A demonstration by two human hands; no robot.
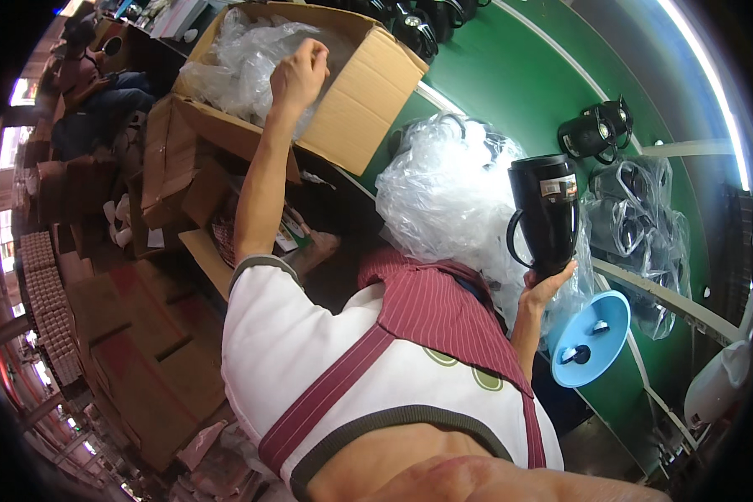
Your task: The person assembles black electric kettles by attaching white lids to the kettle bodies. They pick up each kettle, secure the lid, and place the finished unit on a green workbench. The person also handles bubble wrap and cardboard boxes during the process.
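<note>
My right hand [547, 285] holds a glossy black jug [544, 219] by its base. The jug is roughly upright, its handle facing left, and a printed label sits near its rim. Over an open cardboard carton [364, 100] at the upper left, my left hand [301, 72] has its fingers curled in. Whether something thin is pinched in them is not visible. Crumpled clear plastic bags [238, 63] fill that carton. A large heap of clear plastic [445, 188] lies before me, just left of the jug.
On the green worktop [502, 75] stand black jugs [587, 135], with plastic-wrapped ones [634, 219] further right. A blue basin [590, 339] holds small black-and-silver parts. More black jugs [414, 28] stand beyond the carton. Another person [100, 81] sits at far left, near flattened cardboard [144, 351].
</note>
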